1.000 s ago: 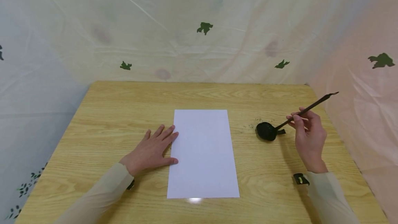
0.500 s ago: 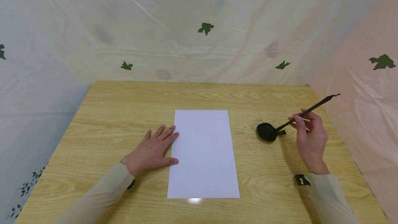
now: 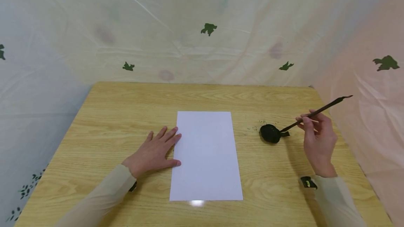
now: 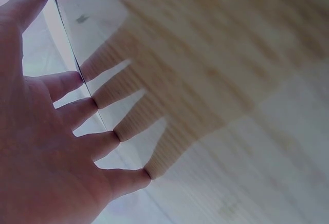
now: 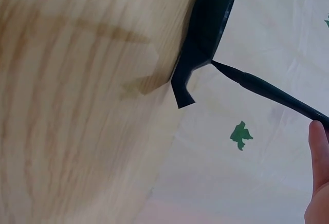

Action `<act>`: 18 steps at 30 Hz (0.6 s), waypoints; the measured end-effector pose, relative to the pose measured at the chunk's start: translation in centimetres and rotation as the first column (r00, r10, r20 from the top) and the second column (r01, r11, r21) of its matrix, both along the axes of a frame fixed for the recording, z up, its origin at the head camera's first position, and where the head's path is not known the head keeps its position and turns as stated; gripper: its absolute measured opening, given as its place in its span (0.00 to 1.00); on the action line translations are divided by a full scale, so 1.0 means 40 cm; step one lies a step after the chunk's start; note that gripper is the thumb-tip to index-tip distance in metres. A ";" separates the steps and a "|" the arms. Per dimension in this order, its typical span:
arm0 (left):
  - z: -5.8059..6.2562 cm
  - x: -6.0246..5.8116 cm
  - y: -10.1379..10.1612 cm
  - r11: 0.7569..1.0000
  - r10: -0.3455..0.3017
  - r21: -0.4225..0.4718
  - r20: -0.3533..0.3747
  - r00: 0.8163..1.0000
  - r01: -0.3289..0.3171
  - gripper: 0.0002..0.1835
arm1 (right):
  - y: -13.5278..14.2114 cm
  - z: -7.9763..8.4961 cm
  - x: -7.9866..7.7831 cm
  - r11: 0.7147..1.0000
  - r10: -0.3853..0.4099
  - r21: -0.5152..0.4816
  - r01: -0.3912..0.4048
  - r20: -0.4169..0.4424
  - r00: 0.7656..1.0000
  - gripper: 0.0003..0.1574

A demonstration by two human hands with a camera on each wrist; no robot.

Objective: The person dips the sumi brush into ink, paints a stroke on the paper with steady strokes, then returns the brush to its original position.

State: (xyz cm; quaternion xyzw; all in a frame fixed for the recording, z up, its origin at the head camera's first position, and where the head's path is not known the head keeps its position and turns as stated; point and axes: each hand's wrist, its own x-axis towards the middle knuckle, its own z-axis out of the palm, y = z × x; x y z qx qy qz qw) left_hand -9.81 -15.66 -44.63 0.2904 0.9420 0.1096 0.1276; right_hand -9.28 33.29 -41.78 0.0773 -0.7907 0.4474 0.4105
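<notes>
Across the wood-grain table point(image 3: 126, 104) in the head view, your left hand point(image 3: 153, 153) is resting loose with fingers spread, thumb and a couple of fingertips just overlapping the left edge of the white paper point(image 3: 206, 157). Your right hand point(image 3: 320, 143) is pinching a dark brush point(image 3: 328, 106) that's slanting down to the black dish point(image 3: 270, 133). That dish is sitting right of the paper, a strip of wood running between them, so you're getting some sideways room there. More wood is stretching from the paper's top edge to the table's back edge.

Over on the left wrist cam, your fingertips are touching the shiny table and mirroring in it.

Down in the right wrist view, the brush is touching the dish's rim beside its little tab; only part of your hand is showing.
</notes>
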 end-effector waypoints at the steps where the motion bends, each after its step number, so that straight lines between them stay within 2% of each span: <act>1: 0.000 0.000 0.000 1.000 0.000 0.000 0.000 1.000 0.000 0.50 | 0.000 0.002 0.001 1.000 -0.001 -0.005 0.001 -0.001 1.000 0.19; 13: 0.002 0.001 -0.001 1.000 0.002 -0.001 0.009 1.000 -0.002 0.50 | -0.020 0.004 -0.006 0.999 0.034 -0.028 -0.034 -0.007 0.999 0.19; 18: 0.003 0.001 0.001 1.000 0.000 0.000 0.013 1.000 0.000 0.50 | -0.027 -0.002 -0.011 1.000 0.017 -0.024 -0.017 0.011 1.000 0.18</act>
